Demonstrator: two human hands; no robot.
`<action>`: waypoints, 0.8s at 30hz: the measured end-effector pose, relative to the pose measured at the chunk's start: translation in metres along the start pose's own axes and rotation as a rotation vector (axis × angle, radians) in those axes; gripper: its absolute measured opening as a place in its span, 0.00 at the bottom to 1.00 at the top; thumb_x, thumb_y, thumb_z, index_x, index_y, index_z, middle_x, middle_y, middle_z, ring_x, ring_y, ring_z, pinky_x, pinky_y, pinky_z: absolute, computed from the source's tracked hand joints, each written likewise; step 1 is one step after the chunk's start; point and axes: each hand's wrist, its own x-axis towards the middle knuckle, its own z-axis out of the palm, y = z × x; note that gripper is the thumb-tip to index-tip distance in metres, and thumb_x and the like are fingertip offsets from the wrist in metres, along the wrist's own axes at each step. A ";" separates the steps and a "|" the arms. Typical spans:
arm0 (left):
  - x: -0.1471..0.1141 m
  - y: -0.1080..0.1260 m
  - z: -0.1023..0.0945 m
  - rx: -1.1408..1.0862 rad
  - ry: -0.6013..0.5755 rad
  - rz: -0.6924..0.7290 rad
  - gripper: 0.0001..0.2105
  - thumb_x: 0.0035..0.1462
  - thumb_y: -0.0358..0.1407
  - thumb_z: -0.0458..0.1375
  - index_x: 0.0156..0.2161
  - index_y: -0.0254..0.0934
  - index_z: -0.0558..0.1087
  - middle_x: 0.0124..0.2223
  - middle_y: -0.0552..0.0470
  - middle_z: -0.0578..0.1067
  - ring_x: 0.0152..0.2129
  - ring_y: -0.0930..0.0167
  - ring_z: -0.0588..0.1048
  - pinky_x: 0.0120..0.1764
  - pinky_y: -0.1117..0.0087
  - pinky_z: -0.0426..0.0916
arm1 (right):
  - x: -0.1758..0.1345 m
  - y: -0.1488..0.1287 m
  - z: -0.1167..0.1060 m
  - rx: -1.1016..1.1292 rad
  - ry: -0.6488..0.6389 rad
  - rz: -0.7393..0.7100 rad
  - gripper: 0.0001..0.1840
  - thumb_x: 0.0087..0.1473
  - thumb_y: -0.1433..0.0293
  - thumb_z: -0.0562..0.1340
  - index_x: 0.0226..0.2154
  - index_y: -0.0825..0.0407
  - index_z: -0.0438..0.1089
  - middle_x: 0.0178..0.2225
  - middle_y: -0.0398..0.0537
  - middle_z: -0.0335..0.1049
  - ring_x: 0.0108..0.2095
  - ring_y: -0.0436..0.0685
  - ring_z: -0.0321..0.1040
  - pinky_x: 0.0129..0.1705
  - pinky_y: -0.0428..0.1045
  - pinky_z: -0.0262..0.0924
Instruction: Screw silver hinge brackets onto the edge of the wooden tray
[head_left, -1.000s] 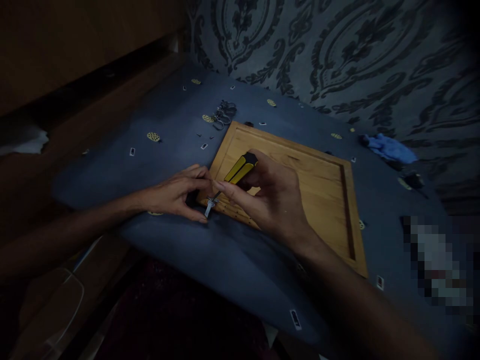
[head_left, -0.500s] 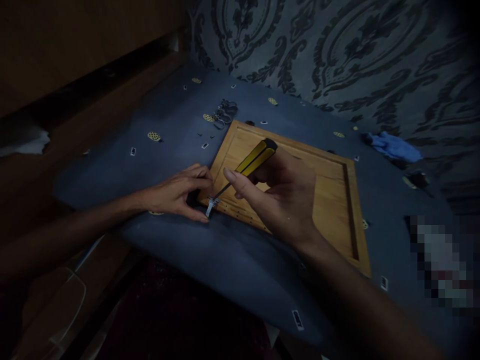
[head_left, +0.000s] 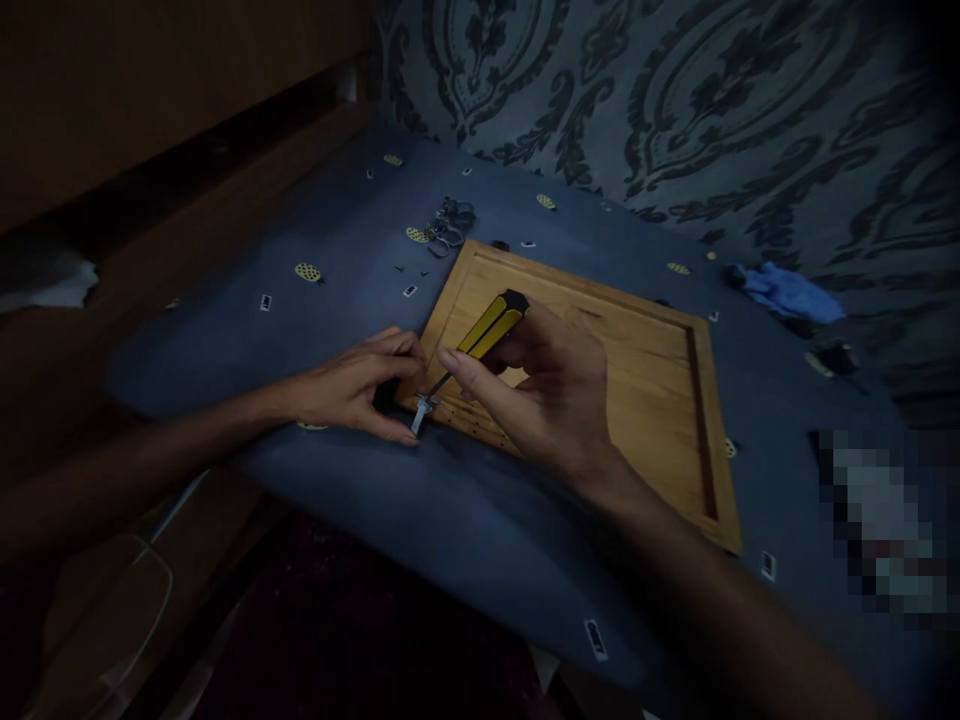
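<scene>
Screwdriver (head_left: 491, 326) and right hand (head_left: 559, 395) have shifted slightly toward the left of the frame over the last half second, while the left hand (head_left: 360, 388) has kept its place. Right-hand fingers and thumb are closed around the yellow-and-black handle, which tilts up to the right; the shaft runs down to a small metal piece (head_left: 421, 412) near the centre of the frame. That piece sits at the near-left corner of a framed wooden panel (head_left: 652, 400), beside a line of small dark holes along the edge. The left thumb touches the piece's lower end and the fingertips curl at the panel's corner, a gap between them; whether they clamp anything, I cannot tell. The panel lies on a dark blue cover (head_left: 360, 500). Toward the upper centre lie a cluster of metal parts (head_left: 450, 225) and, at upper right, a blue cloth (head_left: 791, 290)
</scene>
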 end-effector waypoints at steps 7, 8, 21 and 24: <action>-0.001 0.000 0.000 0.017 -0.007 -0.001 0.25 0.59 0.61 0.68 0.46 0.42 0.78 0.46 0.50 0.71 0.47 0.60 0.68 0.50 0.61 0.65 | 0.003 -0.002 -0.004 0.040 -0.056 -0.004 0.10 0.59 0.67 0.72 0.31 0.46 0.71 0.26 0.39 0.72 0.24 0.52 0.70 0.24 0.50 0.65; 0.000 0.000 -0.001 0.016 -0.010 -0.007 0.24 0.59 0.61 0.68 0.45 0.41 0.78 0.47 0.50 0.71 0.48 0.60 0.68 0.51 0.62 0.65 | 0.003 -0.002 -0.005 0.042 -0.071 0.003 0.10 0.60 0.66 0.72 0.32 0.46 0.72 0.26 0.40 0.72 0.24 0.53 0.70 0.24 0.50 0.65; 0.001 0.008 -0.004 -0.011 -0.019 -0.030 0.23 0.59 0.59 0.69 0.41 0.40 0.76 0.44 0.50 0.69 0.46 0.61 0.67 0.49 0.63 0.65 | 0.007 -0.005 -0.010 0.086 -0.128 0.036 0.08 0.60 0.67 0.72 0.33 0.47 0.73 0.25 0.38 0.74 0.23 0.51 0.70 0.23 0.49 0.64; 0.001 0.005 -0.003 -0.002 -0.013 -0.014 0.23 0.59 0.59 0.69 0.42 0.40 0.77 0.44 0.50 0.70 0.45 0.62 0.68 0.49 0.63 0.65 | 0.007 -0.006 -0.011 0.117 -0.153 0.071 0.08 0.60 0.66 0.73 0.34 0.47 0.74 0.27 0.40 0.75 0.25 0.52 0.72 0.24 0.49 0.66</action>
